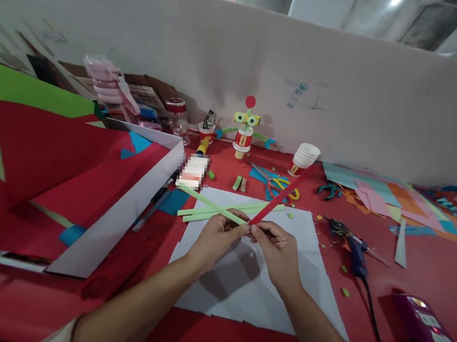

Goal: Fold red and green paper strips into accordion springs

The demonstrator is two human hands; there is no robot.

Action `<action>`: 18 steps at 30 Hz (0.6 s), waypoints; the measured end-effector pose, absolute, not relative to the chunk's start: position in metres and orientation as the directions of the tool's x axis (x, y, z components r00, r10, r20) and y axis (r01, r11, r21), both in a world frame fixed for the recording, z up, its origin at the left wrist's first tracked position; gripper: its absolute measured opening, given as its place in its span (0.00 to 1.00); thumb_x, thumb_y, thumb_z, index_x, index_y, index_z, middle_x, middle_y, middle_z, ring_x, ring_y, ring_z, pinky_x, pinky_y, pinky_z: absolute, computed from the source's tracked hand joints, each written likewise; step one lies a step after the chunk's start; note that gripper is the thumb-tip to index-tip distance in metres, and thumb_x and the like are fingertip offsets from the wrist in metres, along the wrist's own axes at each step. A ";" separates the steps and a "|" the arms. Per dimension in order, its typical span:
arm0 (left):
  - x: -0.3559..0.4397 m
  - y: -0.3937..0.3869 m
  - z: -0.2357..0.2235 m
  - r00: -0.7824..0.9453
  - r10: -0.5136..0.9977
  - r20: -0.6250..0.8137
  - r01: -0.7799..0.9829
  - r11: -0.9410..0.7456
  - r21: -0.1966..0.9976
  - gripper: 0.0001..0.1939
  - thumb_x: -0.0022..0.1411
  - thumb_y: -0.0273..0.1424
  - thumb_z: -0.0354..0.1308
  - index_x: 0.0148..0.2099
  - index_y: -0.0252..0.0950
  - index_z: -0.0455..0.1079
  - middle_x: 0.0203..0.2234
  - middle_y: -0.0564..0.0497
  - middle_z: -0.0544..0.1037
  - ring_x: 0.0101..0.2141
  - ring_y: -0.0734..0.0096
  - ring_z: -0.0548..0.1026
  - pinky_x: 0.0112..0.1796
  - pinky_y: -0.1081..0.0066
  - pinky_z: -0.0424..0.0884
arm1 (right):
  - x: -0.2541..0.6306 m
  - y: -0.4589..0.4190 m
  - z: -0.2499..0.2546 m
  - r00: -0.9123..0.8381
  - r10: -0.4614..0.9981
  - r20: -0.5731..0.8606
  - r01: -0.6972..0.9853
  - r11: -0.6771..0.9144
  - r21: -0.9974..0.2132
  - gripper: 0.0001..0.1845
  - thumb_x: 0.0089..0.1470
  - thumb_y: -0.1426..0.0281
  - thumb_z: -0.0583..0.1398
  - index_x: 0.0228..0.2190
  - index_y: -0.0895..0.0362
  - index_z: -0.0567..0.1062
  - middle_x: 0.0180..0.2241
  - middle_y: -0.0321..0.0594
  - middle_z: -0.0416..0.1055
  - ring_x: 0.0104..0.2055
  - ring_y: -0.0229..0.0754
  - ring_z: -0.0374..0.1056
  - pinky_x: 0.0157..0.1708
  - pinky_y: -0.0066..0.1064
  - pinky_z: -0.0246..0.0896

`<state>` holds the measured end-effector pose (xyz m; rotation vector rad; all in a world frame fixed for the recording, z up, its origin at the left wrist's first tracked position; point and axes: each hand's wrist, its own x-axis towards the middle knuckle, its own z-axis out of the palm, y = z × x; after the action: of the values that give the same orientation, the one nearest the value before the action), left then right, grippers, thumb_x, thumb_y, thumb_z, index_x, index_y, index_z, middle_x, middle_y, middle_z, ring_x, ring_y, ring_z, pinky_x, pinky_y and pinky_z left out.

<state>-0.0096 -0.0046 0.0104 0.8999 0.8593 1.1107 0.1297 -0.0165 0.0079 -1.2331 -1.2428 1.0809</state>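
Note:
My left hand (219, 236) and my right hand (278, 248) meet above a white sheet (305, 303). A light green paper strip (210, 204) runs up to the left from my left fingers, which pinch its end. From my right fingertips a red paper strip (275, 201) slants up to the right. The two strips' ends come together between my fingers, where the join is partly hidden. Behind my hands, more light green strips (195, 214) lie across the sheet's far edge.
At the left stands a white box (130, 210) with coloured paper. A paper-cup figure (242, 140), scissors (271, 179) and stacked cups (305, 156) are behind. To the right are a glue gun (358, 255) with a cord, pliers (330, 190) and a purple device (429, 329).

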 end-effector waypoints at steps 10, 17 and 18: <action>-0.011 -0.009 0.011 0.178 0.984 0.021 -0.177 0.011 0.984 0.06 0.51 0.33 0.64 0.26 0.37 0.77 0.24 0.48 0.78 0.31 0.62 0.73 0.35 0.68 0.66 | 0.131 -0.017 0.012 0.009 0.998 0.056 0.037 0.055 -0.998 0.06 0.49 0.66 0.63 0.27 0.56 0.76 0.23 0.35 0.73 0.26 0.38 0.69 0.29 0.30 0.67; -0.015 -0.002 0.010 0.145 0.977 -0.155 -0.362 0.198 0.911 0.08 0.45 0.33 0.67 0.23 0.34 0.75 0.20 0.51 0.75 0.25 0.71 0.69 0.31 0.70 0.65 | 0.125 -0.016 0.008 -0.019 0.999 -0.031 -0.093 -0.033 -0.995 0.08 0.49 0.65 0.62 0.31 0.57 0.75 0.24 0.35 0.73 0.26 0.37 0.70 0.28 0.30 0.67; -0.017 0.000 0.009 0.123 0.972 -0.200 -0.385 0.232 0.893 0.08 0.45 0.33 0.68 0.22 0.34 0.75 0.19 0.52 0.74 0.24 0.73 0.68 0.30 0.71 0.64 | 0.125 -0.016 0.007 -0.042 0.999 -0.026 -0.089 -0.030 -0.996 0.08 0.50 0.66 0.61 0.33 0.56 0.75 0.24 0.35 0.73 0.26 0.37 0.69 0.29 0.30 0.66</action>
<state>-0.0171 -0.0001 0.0095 0.7894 0.9505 1.1567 0.1247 -0.0157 0.0074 -1.1430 -1.1587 1.3012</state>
